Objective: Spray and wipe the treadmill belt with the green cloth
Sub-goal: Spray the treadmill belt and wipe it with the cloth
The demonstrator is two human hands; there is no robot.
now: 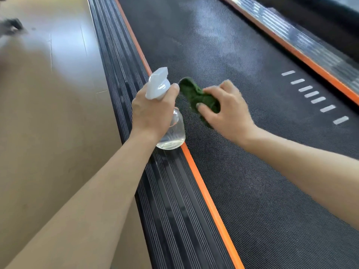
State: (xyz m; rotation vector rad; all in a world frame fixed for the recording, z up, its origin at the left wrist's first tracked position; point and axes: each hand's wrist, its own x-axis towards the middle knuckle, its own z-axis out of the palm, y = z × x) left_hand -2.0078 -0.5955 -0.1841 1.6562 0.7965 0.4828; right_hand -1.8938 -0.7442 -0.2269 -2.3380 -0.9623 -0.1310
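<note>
Left hand [153, 111] is wrapped round the spray bottle [171, 131], parked over the belt's [242, 171] orange left edge, so the right hand [227, 111] can bunch the green cloth [198, 98] down for wiping, I'd guess.

- Tan floor [48, 113]: smooth panels with faint seams, left of the treadmill.
- Dark blurred object [11, 26]: on the floor at the upper left edge; identity cannot be told.
- Dark area [320, 22]: beyond the far side rail, upper right.
</note>
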